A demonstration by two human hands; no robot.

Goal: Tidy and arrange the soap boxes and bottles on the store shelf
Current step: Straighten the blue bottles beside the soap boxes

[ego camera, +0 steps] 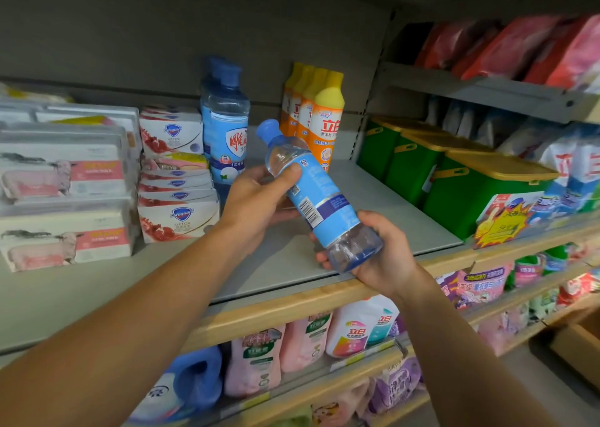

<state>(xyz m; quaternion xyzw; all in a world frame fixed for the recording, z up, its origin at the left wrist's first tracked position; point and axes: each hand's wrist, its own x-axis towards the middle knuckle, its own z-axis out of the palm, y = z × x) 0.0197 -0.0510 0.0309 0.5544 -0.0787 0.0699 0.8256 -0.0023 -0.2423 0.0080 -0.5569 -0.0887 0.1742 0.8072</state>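
A clear bottle with a blue cap and blue label [319,196] is tilted above the grey shelf [292,261], cap toward the back left. My left hand [259,196] grips its upper part, thumb on the label. My right hand [376,251] cups and holds its base. Behind them stand matching blue-capped bottles [225,124] and a row of orange bottles with yellow caps [319,115]. White Safeguard soap boxes [177,173] are stacked to the left. Pink-and-white soap boxes [61,193] are piled at the far left.
Green tubs with yellow lids [454,180] fill the shelf section to the right, with a yellow price tag [501,225] in front. Detergent bottles [282,345] and pouches line the lower shelves. Red packs [519,47] lie on the upper right shelf.
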